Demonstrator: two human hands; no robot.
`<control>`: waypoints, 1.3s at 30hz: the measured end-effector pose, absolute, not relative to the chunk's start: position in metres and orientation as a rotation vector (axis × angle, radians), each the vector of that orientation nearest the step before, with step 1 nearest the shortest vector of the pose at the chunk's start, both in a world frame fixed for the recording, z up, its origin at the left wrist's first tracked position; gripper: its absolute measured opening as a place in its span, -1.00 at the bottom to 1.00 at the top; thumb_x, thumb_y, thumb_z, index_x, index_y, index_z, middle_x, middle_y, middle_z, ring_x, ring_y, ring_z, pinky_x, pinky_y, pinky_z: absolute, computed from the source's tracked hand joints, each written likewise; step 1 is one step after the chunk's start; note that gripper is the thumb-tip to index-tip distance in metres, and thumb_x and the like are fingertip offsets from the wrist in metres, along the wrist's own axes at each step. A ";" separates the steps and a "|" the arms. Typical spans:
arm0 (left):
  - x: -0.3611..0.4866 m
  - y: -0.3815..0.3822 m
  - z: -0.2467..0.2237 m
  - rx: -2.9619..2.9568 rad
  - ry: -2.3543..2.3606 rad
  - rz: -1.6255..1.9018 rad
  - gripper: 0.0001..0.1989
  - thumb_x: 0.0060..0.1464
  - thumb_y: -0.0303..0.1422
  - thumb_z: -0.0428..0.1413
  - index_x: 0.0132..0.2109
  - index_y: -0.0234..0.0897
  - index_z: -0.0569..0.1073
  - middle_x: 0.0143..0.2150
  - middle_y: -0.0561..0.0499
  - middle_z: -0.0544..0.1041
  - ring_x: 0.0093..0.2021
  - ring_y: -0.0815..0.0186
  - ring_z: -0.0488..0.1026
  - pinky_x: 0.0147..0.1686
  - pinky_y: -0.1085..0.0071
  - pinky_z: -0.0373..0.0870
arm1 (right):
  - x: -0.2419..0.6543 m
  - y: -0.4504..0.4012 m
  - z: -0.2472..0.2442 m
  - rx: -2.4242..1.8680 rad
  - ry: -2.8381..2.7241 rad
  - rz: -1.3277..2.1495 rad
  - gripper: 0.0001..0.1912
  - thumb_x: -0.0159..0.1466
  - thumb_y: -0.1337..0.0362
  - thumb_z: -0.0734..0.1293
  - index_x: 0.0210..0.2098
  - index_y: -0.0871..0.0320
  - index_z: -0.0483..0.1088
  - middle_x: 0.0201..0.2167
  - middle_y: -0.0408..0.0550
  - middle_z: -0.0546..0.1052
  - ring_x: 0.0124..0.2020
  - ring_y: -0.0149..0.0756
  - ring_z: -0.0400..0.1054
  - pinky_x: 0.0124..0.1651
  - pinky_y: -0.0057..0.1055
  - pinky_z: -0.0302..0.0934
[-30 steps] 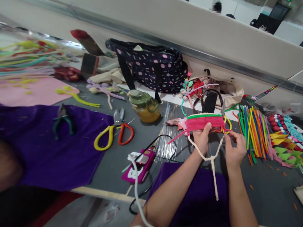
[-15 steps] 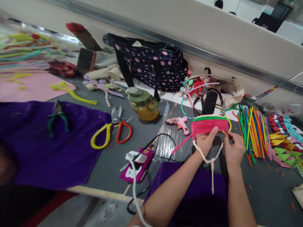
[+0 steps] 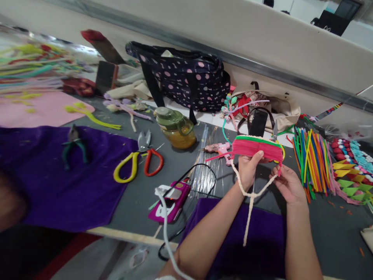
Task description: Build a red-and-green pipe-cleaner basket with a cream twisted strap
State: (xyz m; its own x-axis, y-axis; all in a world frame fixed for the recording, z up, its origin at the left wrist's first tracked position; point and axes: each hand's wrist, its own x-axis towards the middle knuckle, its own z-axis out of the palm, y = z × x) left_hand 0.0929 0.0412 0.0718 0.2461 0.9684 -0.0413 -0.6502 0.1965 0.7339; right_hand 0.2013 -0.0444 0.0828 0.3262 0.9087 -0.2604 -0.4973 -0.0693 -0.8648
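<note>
My left hand [image 3: 247,169] grips a flat panel of pink pipe cleaners [image 3: 255,148] from below, thumb pressed on its front. A green band and a cream edge run along the panel's top. From its lower corners hangs a Y-shaped cream pipe cleaner frame [image 3: 251,194]. A loose pink pipe cleaner end sticks out to the left, over the pink glue gun [image 3: 220,149]. At the panel's right corner my right hand [image 3: 290,184] pinches a short pink pipe cleaner end [image 3: 279,169]; its fingertips also lie close to the cream frame.
Scissors [image 3: 138,157], pliers [image 3: 74,146], a drink bottle [image 3: 175,126] and a magenta device [image 3: 171,202] with cables lie to the left. Colourful pipe cleaners [image 3: 311,163] lie right. Bags [image 3: 186,77] stand against the wall. Part of another person shows at the left edge.
The panel has tilted and shifted slightly left and up, its cream tail swinging left. My right hand has dropped slightly, with a pink end now hanging at its fingertips.
</note>
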 end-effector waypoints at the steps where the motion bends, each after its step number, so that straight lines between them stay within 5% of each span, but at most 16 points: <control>1: 0.093 0.041 0.072 0.670 0.574 1.222 -0.73 -0.13 -0.20 0.29 -0.45 -0.36 0.52 -0.50 -0.03 0.56 -0.49 0.27 0.53 -0.38 0.33 0.52 | 0.201 -0.044 0.082 -1.116 -0.471 1.224 -0.73 -0.01 0.13 0.50 -0.50 0.17 0.40 -0.55 -0.19 0.41 -0.50 -0.41 0.28 -0.37 -0.42 0.27; 10: 0.098 0.040 0.077 0.549 0.673 1.281 -0.71 -0.14 -0.19 0.29 -0.47 -0.37 0.50 -0.50 -0.07 0.57 -0.49 0.23 0.55 -0.36 0.30 0.53 | 0.181 -0.040 0.079 -1.376 -0.693 0.722 -0.58 0.02 0.23 0.46 -0.14 0.12 0.36 -0.24 -0.06 0.53 -0.24 -0.33 0.40 -0.18 -0.40 0.26; 17: 0.100 0.030 0.081 0.641 0.735 1.398 -0.75 -0.12 -0.22 0.29 -0.41 -0.35 0.51 -0.46 -0.02 0.57 -0.45 0.30 0.53 -0.37 0.38 0.50 | 0.166 -0.036 0.074 -1.730 -0.897 0.303 -0.35 0.08 0.23 0.39 0.14 0.14 0.16 -0.28 -0.04 0.51 -0.34 -0.27 0.40 -0.25 -0.34 0.24; 26: 0.097 0.029 0.081 0.762 0.761 1.432 -0.78 -0.07 -0.23 0.26 -0.40 -0.33 0.53 -0.43 -0.04 0.58 -0.40 0.28 0.53 -0.30 0.36 0.49 | 0.172 -0.041 0.072 -1.991 -1.163 -0.302 -0.69 0.23 0.19 0.27 -0.07 0.17 0.35 -0.24 0.07 0.52 -0.28 -0.20 0.40 -0.21 -0.32 0.23; 39: 0.099 0.037 0.076 0.633 0.732 1.418 -0.74 -0.14 -0.21 0.29 -0.45 -0.33 0.48 -0.50 0.02 0.54 -0.47 0.32 0.51 -0.36 0.37 0.49 | 0.188 -0.050 0.069 -1.840 -1.228 -0.357 -0.77 0.32 0.21 0.22 -0.22 0.13 0.51 -0.36 0.01 0.56 -0.34 -0.26 0.40 -0.18 -0.34 0.22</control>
